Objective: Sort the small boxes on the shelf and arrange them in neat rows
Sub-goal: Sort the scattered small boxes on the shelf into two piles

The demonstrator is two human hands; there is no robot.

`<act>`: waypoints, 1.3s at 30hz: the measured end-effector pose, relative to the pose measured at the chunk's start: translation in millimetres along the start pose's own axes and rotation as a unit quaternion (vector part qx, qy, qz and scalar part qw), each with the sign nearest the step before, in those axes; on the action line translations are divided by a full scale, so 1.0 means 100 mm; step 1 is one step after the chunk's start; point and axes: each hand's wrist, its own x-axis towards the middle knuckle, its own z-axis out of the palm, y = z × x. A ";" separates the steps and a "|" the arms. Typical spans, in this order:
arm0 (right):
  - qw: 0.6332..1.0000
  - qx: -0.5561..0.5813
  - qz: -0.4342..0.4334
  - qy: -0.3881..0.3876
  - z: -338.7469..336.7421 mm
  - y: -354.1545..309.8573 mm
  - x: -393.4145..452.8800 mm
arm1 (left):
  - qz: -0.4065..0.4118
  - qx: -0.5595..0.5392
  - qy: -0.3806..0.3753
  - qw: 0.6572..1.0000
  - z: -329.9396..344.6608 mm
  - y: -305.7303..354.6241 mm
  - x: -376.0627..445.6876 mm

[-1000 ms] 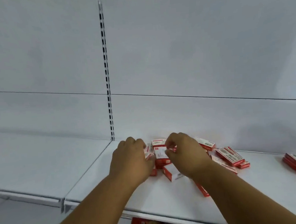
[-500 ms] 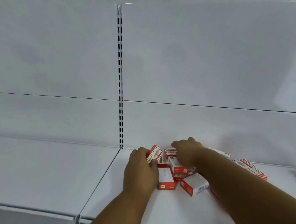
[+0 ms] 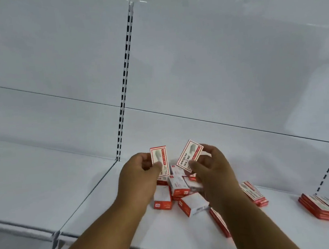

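Note:
A loose heap of small red-and-white boxes [image 3: 177, 187] lies on the white shelf [image 3: 169, 230], between and below my hands. My left hand [image 3: 138, 179] holds one small box [image 3: 159, 158] upright, its printed face toward me. My right hand [image 3: 214, 169] holds a second small box [image 3: 189, 156] tilted to the right, just above the heap. The two held boxes are apart, side by side. My right forearm hides part of the heap.
More boxes lie flat at the right: a short stack [image 3: 253, 194] beside my right forearm and a larger stack [image 3: 322, 207] near the right edge. Slotted uprights [image 3: 124, 84] run up the white back panel. The neighbouring shelf [image 3: 35, 187] is at the left.
Both hands have come up from the heap, each lifting one box clear and turning its face toward me. The view has moved closer and shifted left.

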 end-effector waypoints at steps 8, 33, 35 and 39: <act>0.994 -0.041 -0.059 0.085 -1.51 0.20 -0.68 | 0.031 0.005 -0.182 0.983 0.99 0.41 -0.76; 0.909 -0.408 0.077 0.018 -4.16 1.32 -0.23 | 0.070 0.422 -0.170 0.888 3.90 0.65 -1.82; 0.898 -0.436 0.056 0.019 -4.14 1.30 -0.23 | 0.087 0.434 -0.157 0.883 3.92 0.64 -1.82; 0.893 -0.449 -0.013 0.030 -4.00 1.17 -0.20 | 0.117 0.428 -0.099 0.891 3.78 0.66 -1.83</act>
